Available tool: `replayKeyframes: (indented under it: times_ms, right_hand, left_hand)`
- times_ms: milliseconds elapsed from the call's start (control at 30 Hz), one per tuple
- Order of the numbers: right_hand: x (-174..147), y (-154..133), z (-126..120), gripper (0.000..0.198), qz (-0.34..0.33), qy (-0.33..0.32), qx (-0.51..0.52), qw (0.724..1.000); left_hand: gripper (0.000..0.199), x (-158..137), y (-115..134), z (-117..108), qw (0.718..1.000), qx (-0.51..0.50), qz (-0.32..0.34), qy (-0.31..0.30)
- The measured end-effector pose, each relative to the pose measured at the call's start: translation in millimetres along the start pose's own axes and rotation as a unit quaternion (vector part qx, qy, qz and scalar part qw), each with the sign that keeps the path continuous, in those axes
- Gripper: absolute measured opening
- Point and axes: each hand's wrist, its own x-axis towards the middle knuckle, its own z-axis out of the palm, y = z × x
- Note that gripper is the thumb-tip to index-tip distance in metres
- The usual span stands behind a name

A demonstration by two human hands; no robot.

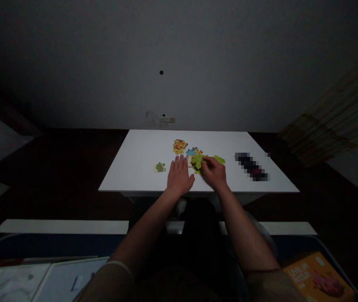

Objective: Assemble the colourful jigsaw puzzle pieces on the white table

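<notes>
A small white table [141,147] stands in front of me with colourful jigsaw pieces on it. My left hand [179,176] lies flat on the tabletop, fingers spread, just left of a green cluster of pieces [197,161]. My right hand [215,172] has its fingers curled on the right side of that green cluster, pinching a piece. A joined orange and yellow patch [179,146] lies farther back. A blue piece [190,152] sits beside it. One lone green piece [160,167] lies to the left of my left hand. Another green piece [219,159] lies to the right.
A dark blurred object [252,166] lies on the table's right side. An orange puzzle box [319,277] sits at the lower right near my elbow. White papers or trays [34,281] lie at the lower left. The room is dim, with a dark floor around the table.
</notes>
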Motion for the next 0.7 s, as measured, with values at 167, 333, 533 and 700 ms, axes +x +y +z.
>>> replayKeyframes:
  times_ms: [167, 333, 533, 700]
  right_hand:
    - [2, 0, 1, 0.036, 0.026, 0.001, 0.006, 1.0]
    - [4, 2, 2, 0.037, 0.037, -0.005, -0.001, 0.999]
    - [3, 7, 4, 0.035, 0.014, -0.002, 0.0, 1.0]
    - [1, 7, 3, 0.032, -0.014, -0.022, 0.0, 1.0]
  left_hand:
    - [0.071, -13, -55, -29, 0.984, 0.055, -0.171, 0.022]
    - [0.05, -17, -100, -44, 0.993, 0.026, -0.116, -0.017]
    - [0.05, -21, -114, -52, 0.997, -0.05, -0.018, -0.052]
    - [0.054, -26, -113, -57, 0.995, -0.085, -0.02, -0.046]
